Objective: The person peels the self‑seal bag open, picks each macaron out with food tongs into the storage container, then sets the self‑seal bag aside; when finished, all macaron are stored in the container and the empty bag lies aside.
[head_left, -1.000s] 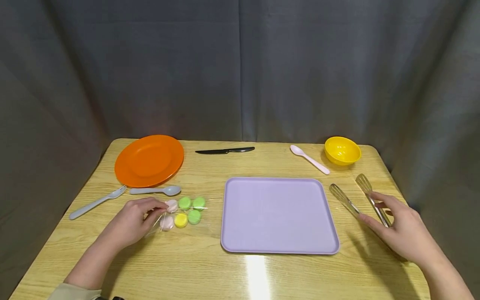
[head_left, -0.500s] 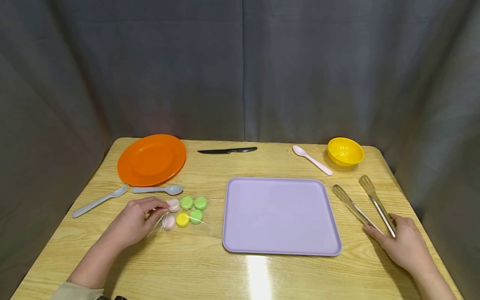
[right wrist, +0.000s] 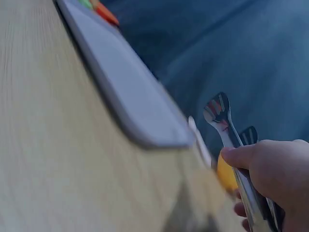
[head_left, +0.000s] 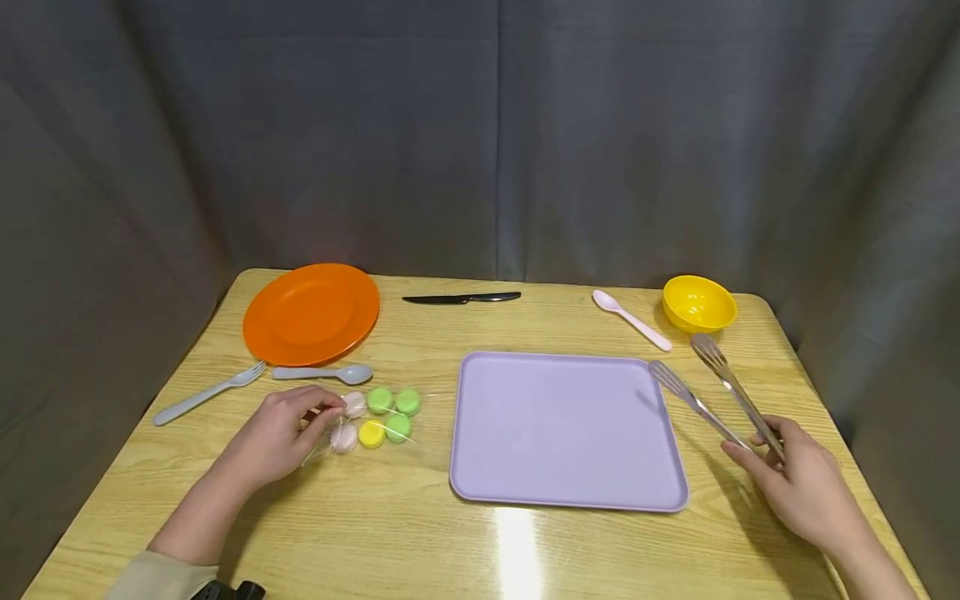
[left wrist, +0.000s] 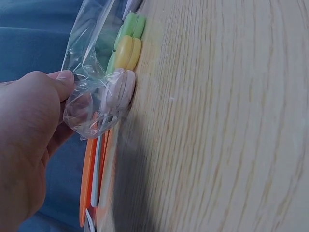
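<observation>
On the desk [head_left: 420, 542] we note, left to right, the left hand [head_left: 279, 435] with fingers pinching the clear bag of macarons [head_left: 372, 417] at its open end, pinning it flat, then the lilac tray [head_left: 562, 492], then the right hand [head_left: 797, 475] gripping the metal tongs [head_left: 708, 392] by their handles, tips raised over the tray's right edge.

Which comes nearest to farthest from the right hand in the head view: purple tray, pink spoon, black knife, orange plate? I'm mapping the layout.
1. Purple tray, just left of the right hand.
2. Pink spoon, back right.
3. Black knife, back centre.
4. Orange plate, back left.
</observation>
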The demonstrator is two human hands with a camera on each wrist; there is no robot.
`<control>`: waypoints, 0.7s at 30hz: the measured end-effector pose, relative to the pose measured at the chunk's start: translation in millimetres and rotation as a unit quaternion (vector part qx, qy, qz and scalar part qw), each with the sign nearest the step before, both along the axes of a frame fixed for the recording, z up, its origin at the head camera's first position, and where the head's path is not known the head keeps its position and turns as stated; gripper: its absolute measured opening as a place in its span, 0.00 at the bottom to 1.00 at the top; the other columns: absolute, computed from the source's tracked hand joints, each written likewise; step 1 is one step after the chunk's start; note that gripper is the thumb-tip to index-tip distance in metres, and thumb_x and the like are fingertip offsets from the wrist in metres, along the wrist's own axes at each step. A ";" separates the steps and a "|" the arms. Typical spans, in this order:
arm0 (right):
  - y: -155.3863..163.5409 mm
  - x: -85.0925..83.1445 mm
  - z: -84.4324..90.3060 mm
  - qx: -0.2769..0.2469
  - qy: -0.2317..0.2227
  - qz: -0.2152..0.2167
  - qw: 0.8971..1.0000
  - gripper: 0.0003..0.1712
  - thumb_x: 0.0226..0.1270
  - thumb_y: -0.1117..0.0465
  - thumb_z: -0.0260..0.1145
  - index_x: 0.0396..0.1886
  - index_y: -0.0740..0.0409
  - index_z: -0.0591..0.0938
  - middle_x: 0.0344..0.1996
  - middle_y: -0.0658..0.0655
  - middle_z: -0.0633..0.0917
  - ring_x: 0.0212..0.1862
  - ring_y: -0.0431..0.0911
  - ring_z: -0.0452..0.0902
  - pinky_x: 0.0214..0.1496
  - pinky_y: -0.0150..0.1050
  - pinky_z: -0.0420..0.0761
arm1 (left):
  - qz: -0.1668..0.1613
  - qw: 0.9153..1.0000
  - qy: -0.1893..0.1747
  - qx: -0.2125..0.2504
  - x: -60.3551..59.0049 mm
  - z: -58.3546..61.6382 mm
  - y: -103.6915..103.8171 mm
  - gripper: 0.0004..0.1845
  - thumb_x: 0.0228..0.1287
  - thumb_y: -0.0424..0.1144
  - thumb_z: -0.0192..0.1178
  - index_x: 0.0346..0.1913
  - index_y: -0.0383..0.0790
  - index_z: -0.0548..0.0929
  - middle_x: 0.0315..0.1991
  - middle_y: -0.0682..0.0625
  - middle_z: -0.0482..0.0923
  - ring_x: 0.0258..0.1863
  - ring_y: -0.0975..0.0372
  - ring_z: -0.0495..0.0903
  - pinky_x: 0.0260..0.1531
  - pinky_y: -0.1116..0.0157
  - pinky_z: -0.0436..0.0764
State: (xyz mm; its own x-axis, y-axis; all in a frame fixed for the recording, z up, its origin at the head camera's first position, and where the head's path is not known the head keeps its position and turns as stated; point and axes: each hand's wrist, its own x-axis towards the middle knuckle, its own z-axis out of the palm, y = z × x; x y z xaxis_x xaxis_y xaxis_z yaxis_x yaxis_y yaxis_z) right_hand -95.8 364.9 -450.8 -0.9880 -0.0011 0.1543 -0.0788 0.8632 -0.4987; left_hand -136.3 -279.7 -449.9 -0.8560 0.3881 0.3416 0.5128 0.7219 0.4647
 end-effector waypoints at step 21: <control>-143.0 -22.8 25.9 0.014 0.056 0.252 0.966 0.06 0.66 0.55 0.80 0.34 0.40 0.88 0.20 0.32 0.73 0.21 0.30 0.62 0.21 0.32 0.62 | -0.001 1.000 -0.003 0.011 -1.0 -3.1 0.1 0.03 0.75 0.33 0.67 0.45 0.43 0.88 0.42 0.57 0.87 0.37 0.67 0.82 0.36 0.63 0.85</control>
